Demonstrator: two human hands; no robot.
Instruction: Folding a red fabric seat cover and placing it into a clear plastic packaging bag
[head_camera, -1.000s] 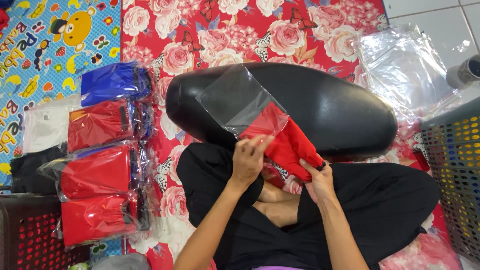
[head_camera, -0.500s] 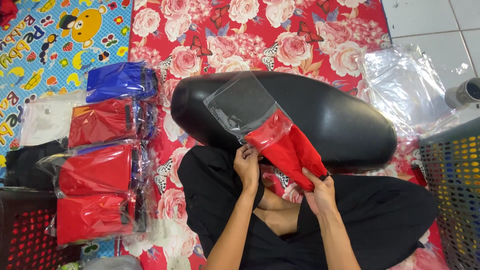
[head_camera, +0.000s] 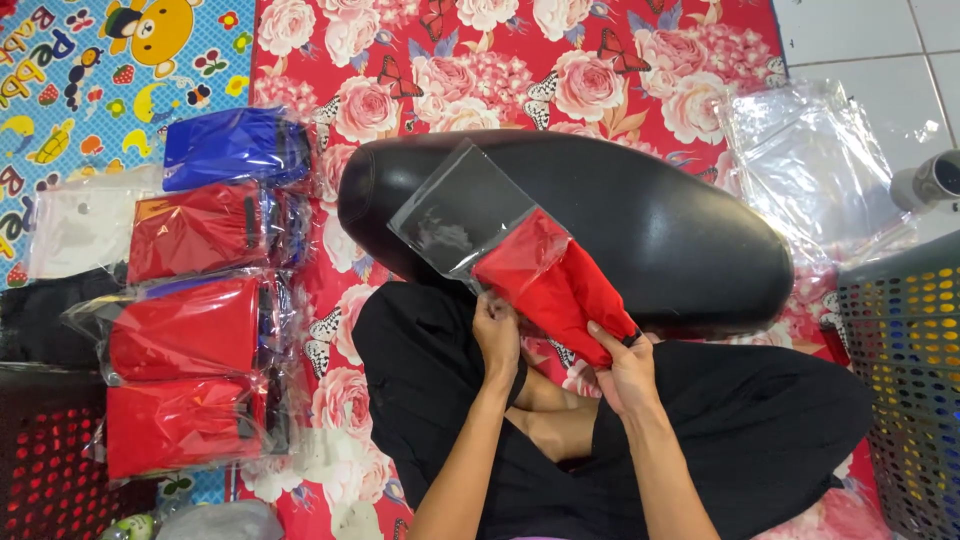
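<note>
A folded red garment (head_camera: 560, 285) lies partly inside a clear plastic bag (head_camera: 460, 210), which rests on a black padded seat (head_camera: 660, 230). My left hand (head_camera: 497, 335) pinches the bag's open edge at the garment's lower left. My right hand (head_camera: 628, 370) grips the garment's trailing end, which sticks out of the bag. I sit cross-legged in black trousers (head_camera: 760, 420) just below the seat.
Bagged red garments (head_camera: 185, 330) and a blue one (head_camera: 235, 145) are stacked at left on a floral red mat (head_camera: 480, 60). A pile of empty clear bags (head_camera: 810, 165) lies at right above a perforated grey basket (head_camera: 905, 380). A dark red basket (head_camera: 50, 460) sits bottom left.
The red garment has slid further into the clear bag. Both hands have shifted slightly with it; the view has drifted a little.
</note>
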